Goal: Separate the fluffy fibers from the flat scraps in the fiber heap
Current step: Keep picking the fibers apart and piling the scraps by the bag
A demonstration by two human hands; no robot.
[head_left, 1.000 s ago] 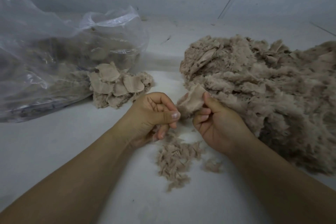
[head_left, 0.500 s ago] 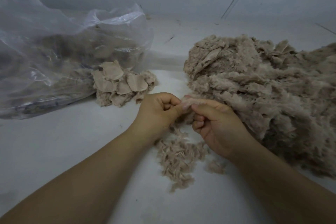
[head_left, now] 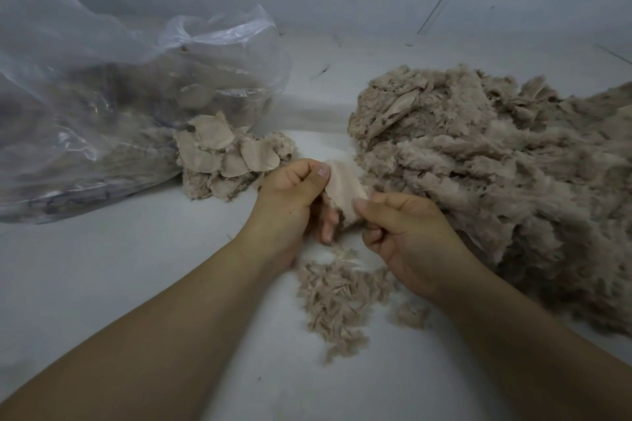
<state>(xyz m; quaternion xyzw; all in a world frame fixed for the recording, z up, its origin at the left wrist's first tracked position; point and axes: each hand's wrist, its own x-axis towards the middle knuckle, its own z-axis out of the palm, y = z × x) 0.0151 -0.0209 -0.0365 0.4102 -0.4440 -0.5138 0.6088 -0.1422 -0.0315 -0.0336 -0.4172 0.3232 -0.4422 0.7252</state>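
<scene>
Fluffy fibers (head_left: 337,301) loose just below the grip. Flat scrap (head_left: 343,190) pinched between left hand (head_left: 292,196) and right hand (head_left: 408,236), likely mid-stripping. Next, probably: onto scrap pile (head_left: 227,155) left of the grip; fiber heap (head_left: 496,174) right, bag (head_left: 113,113) beyond.

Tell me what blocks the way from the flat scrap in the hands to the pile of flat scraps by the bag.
Nothing visible does. The flat scrap, pinched by the left hand and right hand, has only bare white surface between it and the scrap pile up-left.
</scene>
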